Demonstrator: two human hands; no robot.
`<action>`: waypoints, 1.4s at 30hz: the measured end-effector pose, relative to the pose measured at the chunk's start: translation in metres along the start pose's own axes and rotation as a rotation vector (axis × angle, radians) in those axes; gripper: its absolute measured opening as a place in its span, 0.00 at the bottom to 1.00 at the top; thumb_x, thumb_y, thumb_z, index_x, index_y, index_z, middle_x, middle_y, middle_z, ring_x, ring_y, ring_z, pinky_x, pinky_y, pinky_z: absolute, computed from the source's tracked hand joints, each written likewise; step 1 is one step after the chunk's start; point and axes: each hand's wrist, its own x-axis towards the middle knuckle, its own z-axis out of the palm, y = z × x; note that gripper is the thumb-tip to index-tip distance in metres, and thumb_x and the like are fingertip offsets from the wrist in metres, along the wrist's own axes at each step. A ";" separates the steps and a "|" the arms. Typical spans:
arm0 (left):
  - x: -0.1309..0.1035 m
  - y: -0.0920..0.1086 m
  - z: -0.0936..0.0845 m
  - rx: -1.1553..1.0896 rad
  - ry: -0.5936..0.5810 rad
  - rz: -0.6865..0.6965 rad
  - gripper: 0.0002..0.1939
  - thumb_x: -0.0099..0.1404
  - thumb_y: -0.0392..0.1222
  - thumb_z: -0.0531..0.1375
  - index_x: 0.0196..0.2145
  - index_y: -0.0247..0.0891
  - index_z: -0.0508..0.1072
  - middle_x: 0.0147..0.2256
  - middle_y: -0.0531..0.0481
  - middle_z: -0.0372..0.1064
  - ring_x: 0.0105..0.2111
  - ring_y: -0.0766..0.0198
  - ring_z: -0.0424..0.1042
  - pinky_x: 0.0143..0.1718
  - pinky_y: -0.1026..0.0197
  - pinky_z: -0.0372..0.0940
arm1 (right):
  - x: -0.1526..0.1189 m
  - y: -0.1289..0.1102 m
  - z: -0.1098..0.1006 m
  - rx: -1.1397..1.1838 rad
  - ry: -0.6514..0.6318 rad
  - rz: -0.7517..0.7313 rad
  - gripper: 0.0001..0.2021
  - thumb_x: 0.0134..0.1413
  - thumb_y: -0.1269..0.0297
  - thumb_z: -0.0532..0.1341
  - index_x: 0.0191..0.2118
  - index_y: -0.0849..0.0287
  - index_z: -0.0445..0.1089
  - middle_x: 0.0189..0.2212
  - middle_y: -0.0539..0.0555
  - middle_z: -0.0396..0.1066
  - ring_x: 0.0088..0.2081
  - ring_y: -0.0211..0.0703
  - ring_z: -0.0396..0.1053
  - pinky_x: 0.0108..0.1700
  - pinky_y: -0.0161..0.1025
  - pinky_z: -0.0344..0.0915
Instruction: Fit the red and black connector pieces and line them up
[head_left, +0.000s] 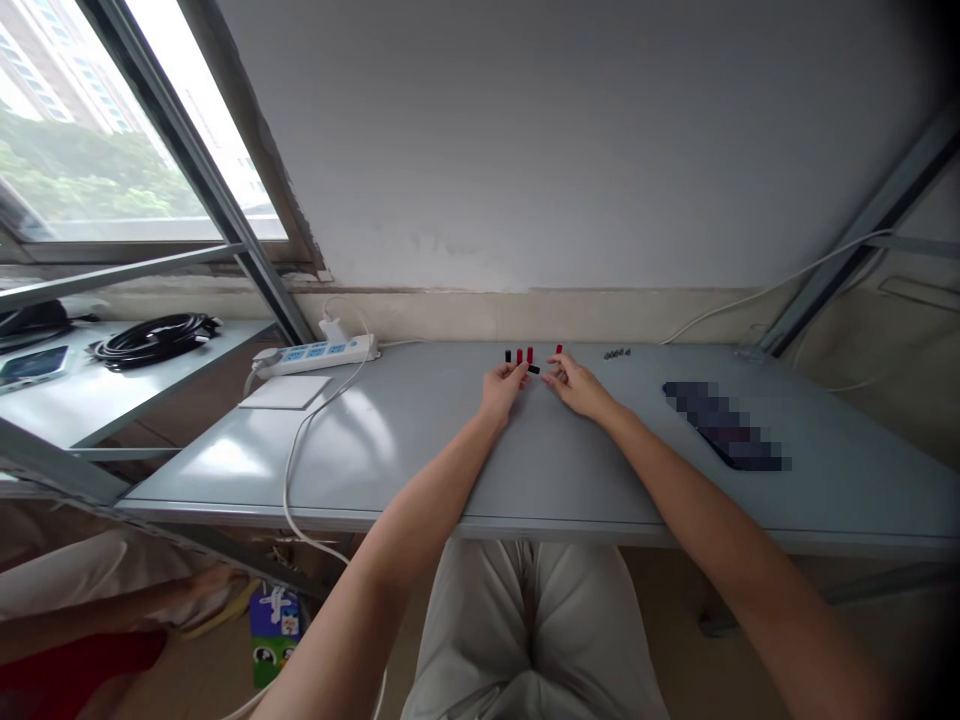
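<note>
My left hand [505,388] is closed in a pinch on a small black cylinder [533,369], which lies sideways between its fingertips, pointing right. To the right, my right hand [576,385] is close to the cylinder's free end; its thumb and fingers are curved and apart, with nothing visible between them. Just behind its fingertips is a red cylinder [559,349], its lower part hidden. Beyond my left hand stand another black cylinder [508,356] and two red ones, a left red cylinder [519,355] and a right red cylinder [529,354], upright in a row.
Several small metal pieces [617,354], perhaps screws, lie right of my hands on the grey table [555,490]. A pixelated dark object [724,428] rests farther right. At left are a power strip [319,355], a white flat panel [285,392] and a white cable [288,470].
</note>
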 end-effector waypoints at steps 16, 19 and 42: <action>0.001 -0.003 0.000 0.173 -0.007 0.028 0.12 0.58 0.43 0.53 0.34 0.32 0.69 0.30 0.44 0.72 0.27 0.68 0.68 0.30 0.65 0.61 | 0.000 0.011 0.001 -0.131 -0.011 0.119 0.05 0.45 0.66 0.58 0.31 0.60 0.64 0.23 0.51 0.65 0.26 0.36 0.61 0.30 0.34 0.57; 0.000 -0.007 0.001 0.380 -0.074 0.149 0.12 0.57 0.41 0.54 0.37 0.31 0.70 0.30 0.43 0.72 0.29 0.66 0.69 0.33 0.64 0.61 | 0.001 0.008 0.001 0.060 0.030 0.062 0.06 0.48 0.65 0.56 0.33 0.61 0.64 0.25 0.51 0.66 0.27 0.35 0.62 0.31 0.33 0.58; -0.003 -0.015 -0.002 0.793 -0.192 0.401 0.17 0.61 0.45 0.51 0.47 0.42 0.68 0.37 0.48 0.72 0.32 0.65 0.69 0.39 0.62 0.62 | 0.009 0.006 0.004 -0.113 -0.070 -0.031 0.08 0.47 0.63 0.56 0.30 0.60 0.68 0.25 0.52 0.68 0.26 0.36 0.63 0.29 0.32 0.56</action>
